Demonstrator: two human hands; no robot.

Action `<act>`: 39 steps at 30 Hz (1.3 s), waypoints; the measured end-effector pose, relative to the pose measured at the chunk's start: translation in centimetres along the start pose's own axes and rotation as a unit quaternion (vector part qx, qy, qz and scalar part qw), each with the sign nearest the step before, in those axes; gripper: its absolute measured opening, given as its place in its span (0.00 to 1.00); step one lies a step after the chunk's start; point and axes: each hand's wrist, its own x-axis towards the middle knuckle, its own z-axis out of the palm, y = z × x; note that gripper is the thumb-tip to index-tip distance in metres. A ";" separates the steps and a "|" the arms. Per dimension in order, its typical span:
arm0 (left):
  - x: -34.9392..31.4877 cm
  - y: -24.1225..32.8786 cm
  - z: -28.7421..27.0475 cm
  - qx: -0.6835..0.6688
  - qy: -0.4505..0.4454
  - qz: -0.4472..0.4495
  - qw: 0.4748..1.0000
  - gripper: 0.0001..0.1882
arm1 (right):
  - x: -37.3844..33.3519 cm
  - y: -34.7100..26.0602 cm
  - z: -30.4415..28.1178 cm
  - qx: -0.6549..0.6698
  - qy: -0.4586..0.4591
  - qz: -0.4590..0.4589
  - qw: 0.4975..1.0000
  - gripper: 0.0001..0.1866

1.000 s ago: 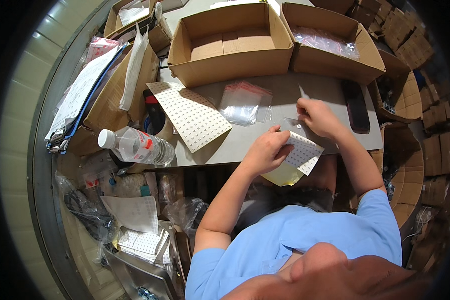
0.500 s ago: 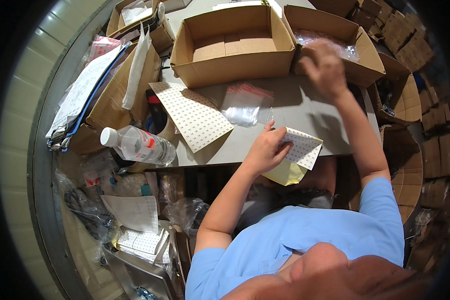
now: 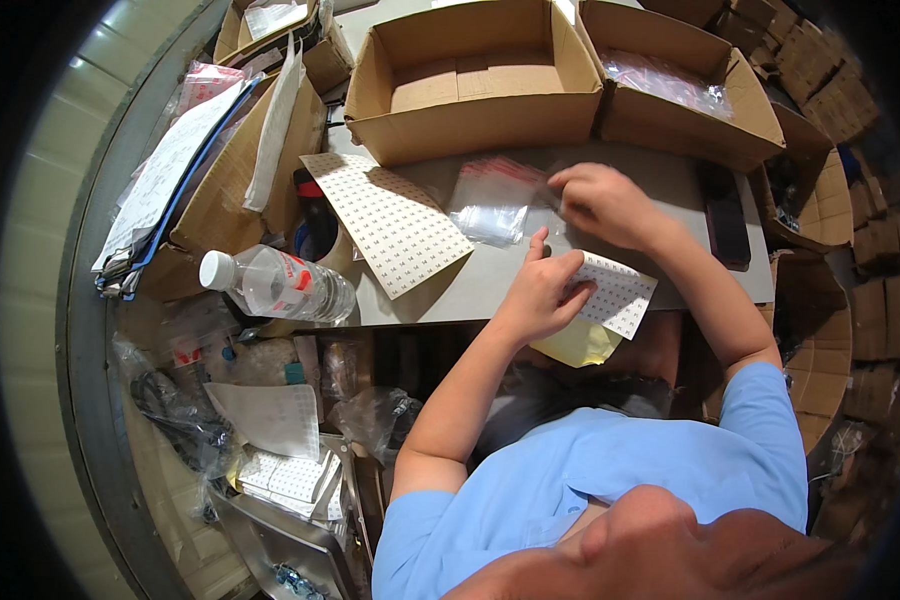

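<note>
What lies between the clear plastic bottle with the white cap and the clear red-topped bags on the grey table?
In the head view, a cream paper sheet with rows of dark marks lies between the bottle and bags.

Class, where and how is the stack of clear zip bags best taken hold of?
Probably by pinching the red-striped far end of the clear zip bags, coming from the right, where the right hand is close. The thin, overlapping bags show staggered edges there, while the cardboard box stands beyond and the label sheet crowds their left.
</note>
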 end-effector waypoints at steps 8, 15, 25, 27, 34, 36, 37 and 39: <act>0.1 0.1 0.2 0.034 -0.018 0.067 0.997 0.11 | 2.3 0.3 1.9 0.105 -0.117 0.012 0.987 0.19; -0.4 0.7 0.2 -0.014 0.004 0.002 1.000 0.11 | -0.5 -1.1 0.9 -0.081 -0.354 0.101 0.926 0.35; 0.1 0.5 0.7 -0.026 -0.005 0.061 0.998 0.11 | -7.0 1.7 -2.3 0.063 -0.108 0.117 0.985 0.38; 0.4 1.0 0.9 -0.034 -0.011 0.055 0.998 0.10 | -7.1 1.5 -3.8 0.112 0.026 0.105 0.988 0.30; 2.6 1.5 2.7 -0.020 -0.093 0.067 0.993 0.11 | -5.9 -5.5 -8.9 0.365 0.144 -0.001 0.920 0.17; 2.6 1.3 3.0 -0.036 -0.072 0.063 0.995 0.12 | -6.3 -9.6 -11.2 0.493 0.097 -0.150 0.851 0.15; 2.4 1.2 2.9 -0.045 -0.048 0.057 0.996 0.12 | -6.4 -11.3 -11.6 0.579 0.046 -0.200 0.789 0.15; 1.8 1.0 2.3 -0.068 -0.047 0.001 0.997 0.12 | -5.2 -12.7 -11.8 0.618 0.020 -0.284 0.733 0.14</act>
